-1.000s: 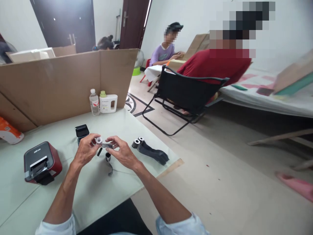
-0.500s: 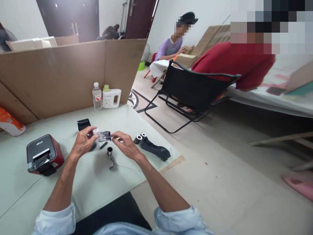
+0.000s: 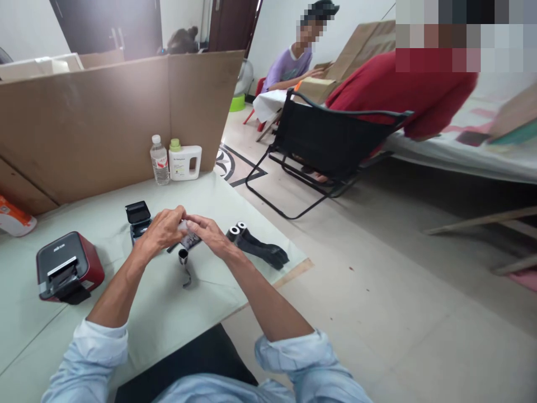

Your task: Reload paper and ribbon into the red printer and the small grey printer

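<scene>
My left hand [image 3: 161, 229] and my right hand [image 3: 210, 235] meet over the pale green table [image 3: 104, 330], both closed on a small roll with a crumpled dark ribbon [image 3: 188, 239] between their fingertips. Just below them lies a small black spool with a loose strip [image 3: 183, 263]. A black open-lidded cartridge case [image 3: 137, 215] sits just left of my left hand. To the right of my right hand lies a pair of spools with dark ribbon trailing off them [image 3: 255, 249].
A red and grey label printer [image 3: 67, 268] stands at the left. A water bottle [image 3: 160, 160] and a white jug [image 3: 184, 162] stand before a cardboard screen [image 3: 96, 123]. A person in red sits in a black folding chair [image 3: 331, 145]; another person in purple sits farther back.
My hands have come closer together and dropped slightly toward the table, and the left fingers now cover the small white roll. The camera has tilted down a little.
</scene>
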`<state>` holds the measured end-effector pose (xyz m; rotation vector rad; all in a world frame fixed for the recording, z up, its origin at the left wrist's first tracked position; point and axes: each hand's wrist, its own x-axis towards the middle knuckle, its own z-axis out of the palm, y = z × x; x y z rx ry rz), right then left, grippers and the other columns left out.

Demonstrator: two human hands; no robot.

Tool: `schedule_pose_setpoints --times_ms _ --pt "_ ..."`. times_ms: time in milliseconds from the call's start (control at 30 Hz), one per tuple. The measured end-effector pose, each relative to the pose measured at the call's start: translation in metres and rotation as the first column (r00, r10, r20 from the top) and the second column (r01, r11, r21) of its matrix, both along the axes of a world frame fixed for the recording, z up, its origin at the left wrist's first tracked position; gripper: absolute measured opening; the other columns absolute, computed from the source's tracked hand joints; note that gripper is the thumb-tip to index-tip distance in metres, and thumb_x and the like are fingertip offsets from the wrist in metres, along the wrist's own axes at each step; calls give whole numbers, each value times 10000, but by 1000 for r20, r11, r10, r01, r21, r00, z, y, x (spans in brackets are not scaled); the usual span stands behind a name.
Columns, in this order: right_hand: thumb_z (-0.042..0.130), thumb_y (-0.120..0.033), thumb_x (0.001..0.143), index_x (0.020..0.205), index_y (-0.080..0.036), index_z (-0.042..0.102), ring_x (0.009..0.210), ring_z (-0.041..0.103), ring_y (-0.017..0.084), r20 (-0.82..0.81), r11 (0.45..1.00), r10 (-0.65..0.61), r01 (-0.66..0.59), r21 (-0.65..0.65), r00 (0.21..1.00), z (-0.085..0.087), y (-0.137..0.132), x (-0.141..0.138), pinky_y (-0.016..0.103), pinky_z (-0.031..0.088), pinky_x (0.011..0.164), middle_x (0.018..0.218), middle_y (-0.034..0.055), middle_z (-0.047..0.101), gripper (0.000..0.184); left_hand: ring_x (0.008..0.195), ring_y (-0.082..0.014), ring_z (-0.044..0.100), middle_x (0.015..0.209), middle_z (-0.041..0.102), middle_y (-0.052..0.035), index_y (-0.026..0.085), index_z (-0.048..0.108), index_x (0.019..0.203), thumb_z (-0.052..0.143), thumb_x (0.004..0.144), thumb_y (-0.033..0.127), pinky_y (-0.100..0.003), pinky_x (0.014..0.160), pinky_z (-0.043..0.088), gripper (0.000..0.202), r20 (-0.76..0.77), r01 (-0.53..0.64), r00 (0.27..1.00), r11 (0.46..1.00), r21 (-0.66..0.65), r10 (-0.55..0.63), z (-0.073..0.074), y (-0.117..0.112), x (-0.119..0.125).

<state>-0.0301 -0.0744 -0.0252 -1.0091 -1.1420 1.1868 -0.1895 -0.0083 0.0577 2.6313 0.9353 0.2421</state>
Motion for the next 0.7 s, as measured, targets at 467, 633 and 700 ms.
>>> schedule_pose_setpoints --times_ms 467,633,700 --pt "882 -608 738 929 -189 734 668 635 152 -448 981 -176 122 -148 876 -39 -13 29 267 512 588 779 23 731 484 1116 -310 679 1064 749 -158 169 726 945 639 877 120 -390 932 480 121 -361 -55 926 986 158 109 -37 14 -2" --pt "797 -622 851 925 -208 708 685 657 147 -512 987 -95 15 -158 854 -39 -31 28 281 566 651 829 29 745 430 996 -297 709 921 760 -145 166 710 819 634 791 3 -400 907 463 182 -417 -44 904 989 138 99 -57 10 6" --pt "768 -632 877 938 -205 709 697 661 150 -501 985 -93 5 -175 860 -38 -37 28 283 573 668 821 34 741 436 961 -293 716 910 760 -148 161 699 793 627 776 -19 -393 887 462 195 -405 -52 909 990 131 102 -57 10 6"
